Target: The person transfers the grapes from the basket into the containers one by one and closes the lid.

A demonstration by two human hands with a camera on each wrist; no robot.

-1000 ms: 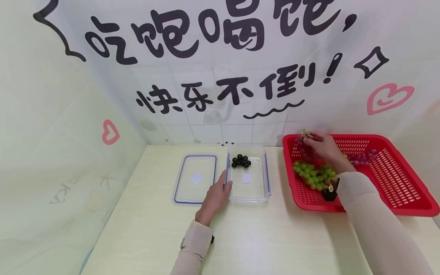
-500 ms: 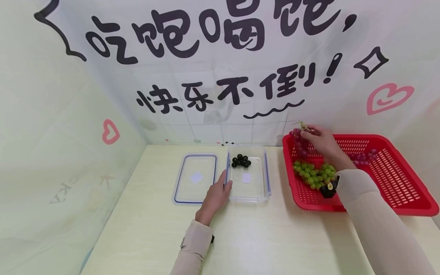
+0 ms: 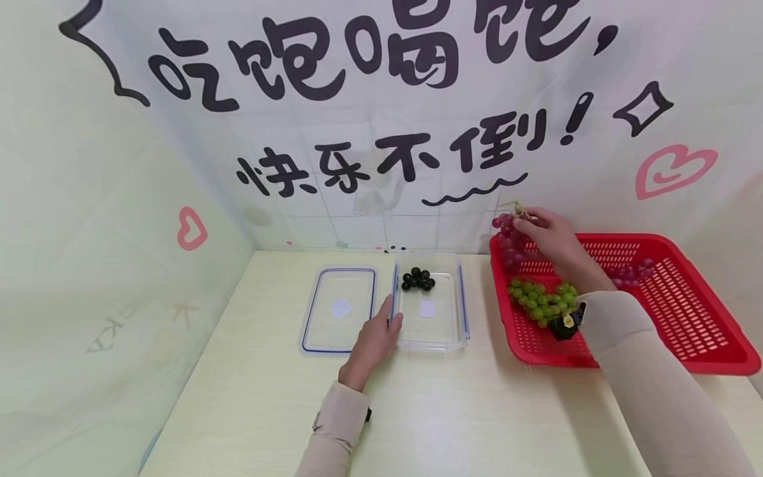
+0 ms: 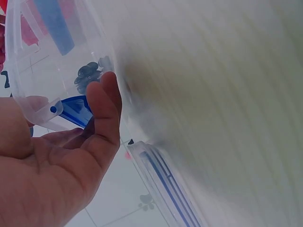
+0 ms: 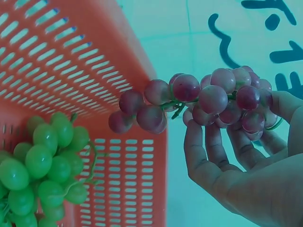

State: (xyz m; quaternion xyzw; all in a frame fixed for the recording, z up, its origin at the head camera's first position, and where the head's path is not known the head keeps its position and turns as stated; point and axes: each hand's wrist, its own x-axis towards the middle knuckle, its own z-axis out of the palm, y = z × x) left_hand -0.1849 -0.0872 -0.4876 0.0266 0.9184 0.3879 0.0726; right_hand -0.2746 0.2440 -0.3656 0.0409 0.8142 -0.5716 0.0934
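By its stem end, my right hand point(image 3: 557, 244) holds a bunch of red-purple grapes point(image 3: 508, 242), which hangs over the back-left corner of the red basket point(image 3: 548, 358). In the right wrist view the fingers curl around the bunch point(image 5: 213, 99). Green grapes point(image 3: 536, 305) lie lower in the basket. My left hand point(image 3: 377, 338) grips the left side of a clear plastic food container point(image 3: 441, 331). Its fingers point(image 4: 106, 127) bend around that side by a blue-edged flap in the left wrist view. Inside the container, at its back left, sits a small cluster of black grapes point(image 3: 417, 279).
Left of the container lies its clear lid point(image 3: 324, 331) with a blue seal, flat on the pale table point(image 3: 441, 411). More purple grapes point(image 3: 628, 275) rest in the basket, right of my forearm. A printed white sheet point(image 3: 334, 232) covers the wall behind.
My right hand has lifted the red-purple grapes up and left, from inside the basket to over its back-left rim. The left hand and the container have stayed in place.
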